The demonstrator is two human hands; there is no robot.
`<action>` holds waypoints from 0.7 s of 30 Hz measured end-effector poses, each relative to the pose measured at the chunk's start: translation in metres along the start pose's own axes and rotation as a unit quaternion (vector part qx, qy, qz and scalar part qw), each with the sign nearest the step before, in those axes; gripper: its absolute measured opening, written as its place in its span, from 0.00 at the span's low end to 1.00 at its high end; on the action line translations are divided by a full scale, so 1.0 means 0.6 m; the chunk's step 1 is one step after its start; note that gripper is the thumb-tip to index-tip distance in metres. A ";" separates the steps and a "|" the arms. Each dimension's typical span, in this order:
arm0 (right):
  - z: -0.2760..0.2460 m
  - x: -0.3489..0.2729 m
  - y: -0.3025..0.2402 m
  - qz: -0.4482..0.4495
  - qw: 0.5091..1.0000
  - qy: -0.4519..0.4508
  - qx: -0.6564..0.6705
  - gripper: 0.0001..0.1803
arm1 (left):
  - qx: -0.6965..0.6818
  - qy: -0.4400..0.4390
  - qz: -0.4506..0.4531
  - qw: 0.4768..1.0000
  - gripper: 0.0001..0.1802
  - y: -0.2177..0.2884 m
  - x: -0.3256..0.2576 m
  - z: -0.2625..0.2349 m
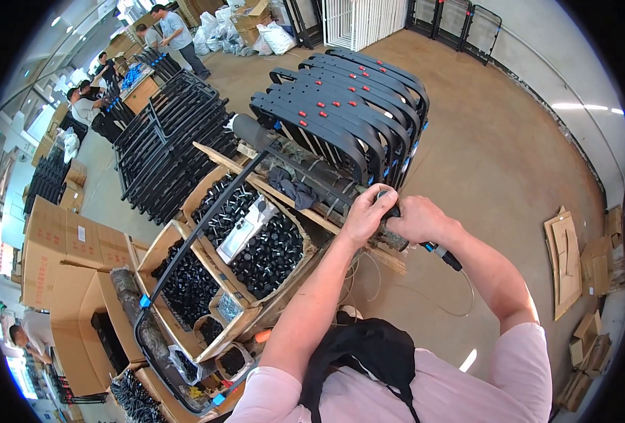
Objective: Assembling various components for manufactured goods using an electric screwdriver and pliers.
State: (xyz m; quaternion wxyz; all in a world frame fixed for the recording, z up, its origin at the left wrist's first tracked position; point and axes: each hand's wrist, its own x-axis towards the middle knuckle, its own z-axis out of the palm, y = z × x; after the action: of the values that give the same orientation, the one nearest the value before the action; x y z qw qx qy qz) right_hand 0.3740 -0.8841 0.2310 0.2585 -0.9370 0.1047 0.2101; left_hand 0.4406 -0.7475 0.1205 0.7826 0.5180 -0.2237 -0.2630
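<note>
Gripping camouflage-wrapped tube, both hands, black frame

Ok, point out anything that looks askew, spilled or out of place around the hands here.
A dark cloth lies crumpled on the wooden rail by the parts crates. Flattened cardboard pieces lie scattered on the floor at the right wall. Both hands, left hand and right hand, grip the black frame bar; nothing there looks damaged.
</note>
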 end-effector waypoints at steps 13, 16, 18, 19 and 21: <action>0.016 0.008 0.007 0.019 1.000 -0.011 -0.013 0.23 | 0.035 0.018 -0.023 0.999 0.15 -0.012 -0.001 -0.002; 0.019 0.008 0.010 0.024 0.997 -0.052 -0.044 0.30 | 0.047 0.005 -0.006 0.999 0.15 -0.013 -0.009 -0.002; 0.020 0.008 0.010 0.019 0.998 -0.046 -0.044 0.32 | 0.060 0.007 -0.013 0.998 0.16 -0.014 -0.012 -0.001; 0.020 0.007 0.010 0.025 0.998 -0.041 -0.044 0.33 | 0.064 0.009 -0.008 0.998 0.16 -0.014 -0.014 0.000; 0.020 0.006 0.010 0.024 0.998 -0.046 -0.038 0.34 | 0.084 0.014 -0.004 0.996 0.17 -0.015 -0.016 0.000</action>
State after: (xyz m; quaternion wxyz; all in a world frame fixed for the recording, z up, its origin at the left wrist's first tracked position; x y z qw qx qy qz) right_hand 0.3715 -0.8828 0.2172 0.2226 -0.9327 0.1070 0.2630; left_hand 0.4318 -0.7442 0.1115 0.7385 0.5864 -0.2320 -0.2387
